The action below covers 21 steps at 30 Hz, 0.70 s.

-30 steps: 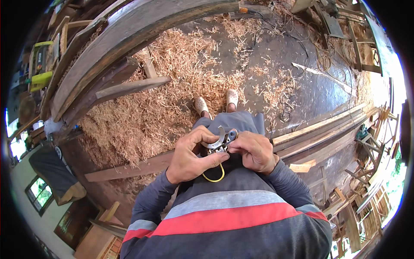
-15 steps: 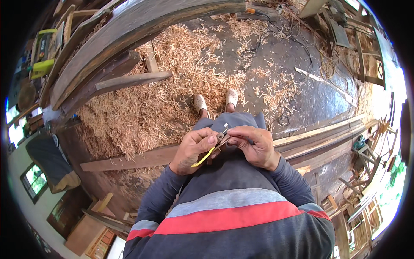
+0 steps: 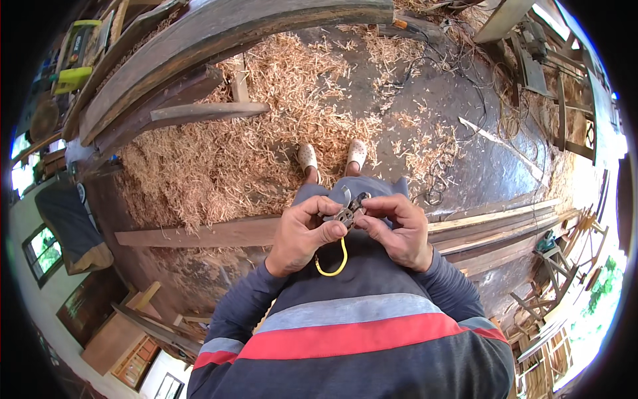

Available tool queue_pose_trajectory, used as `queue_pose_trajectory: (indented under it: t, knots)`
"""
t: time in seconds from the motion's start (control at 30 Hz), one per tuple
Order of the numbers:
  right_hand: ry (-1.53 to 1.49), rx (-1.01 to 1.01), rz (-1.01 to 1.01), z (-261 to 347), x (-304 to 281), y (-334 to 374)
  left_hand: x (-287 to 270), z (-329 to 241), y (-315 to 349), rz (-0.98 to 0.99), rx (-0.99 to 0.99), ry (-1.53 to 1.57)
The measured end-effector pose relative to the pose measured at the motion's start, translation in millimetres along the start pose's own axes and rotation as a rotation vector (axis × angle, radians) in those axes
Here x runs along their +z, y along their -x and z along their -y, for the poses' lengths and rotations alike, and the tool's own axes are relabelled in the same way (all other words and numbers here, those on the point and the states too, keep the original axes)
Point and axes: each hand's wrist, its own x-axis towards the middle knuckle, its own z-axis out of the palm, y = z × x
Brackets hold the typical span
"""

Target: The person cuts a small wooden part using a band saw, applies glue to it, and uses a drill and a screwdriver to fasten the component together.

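Observation:
My left hand (image 3: 300, 234) and my right hand (image 3: 401, 231) meet in front of my lap, both with bent fingers and thumbs pinching. Between them is a small dark metal piece (image 3: 349, 214), whose exact kind I cannot make out. Each hand grips one side of it. From under the left thumb hangs a thin yellow cord (image 3: 345, 256), curving in a loop over my dark shirt. A thin pale strip (image 3: 346, 193) sticks up beside the metal piece. My fingertips partly cover what I hold.
Wood shavings (image 3: 199, 169) lie heaped around my light clogs (image 3: 357, 151). Thick timber beams (image 3: 232, 30) stand ahead on the left, and a long plank (image 3: 199, 234) lies at floor level. Cables (image 3: 435, 183) trail over the dark floor at right, near stacked boards (image 3: 492, 223).
The metal piece has turned between my fingers and shows more of its dark side. The yellow cord, which pointed to the lower left, now hangs in a rounded loop.

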Motion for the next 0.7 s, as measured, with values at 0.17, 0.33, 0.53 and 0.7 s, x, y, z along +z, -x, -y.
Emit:
queue_pose_trajectory:
  t: [0.17,0.33,0.53,0.7]
  knots:
    - [0.062,-0.118,-0.043,-7,0,5,11,6,7,-0.059,0.027,0.020]
    - [0.039,-0.096,-0.011,-8,8,10,6,10,14,-0.065,-0.054,0.081]
    - [-0.011,-0.096,-0.030,-7,23,14,-1,9,18,-0.063,0.118,-0.045]
    - [0.018,-0.144,0.036,-5,30,9,-9,-2,28,-0.041,0.155,-0.147]
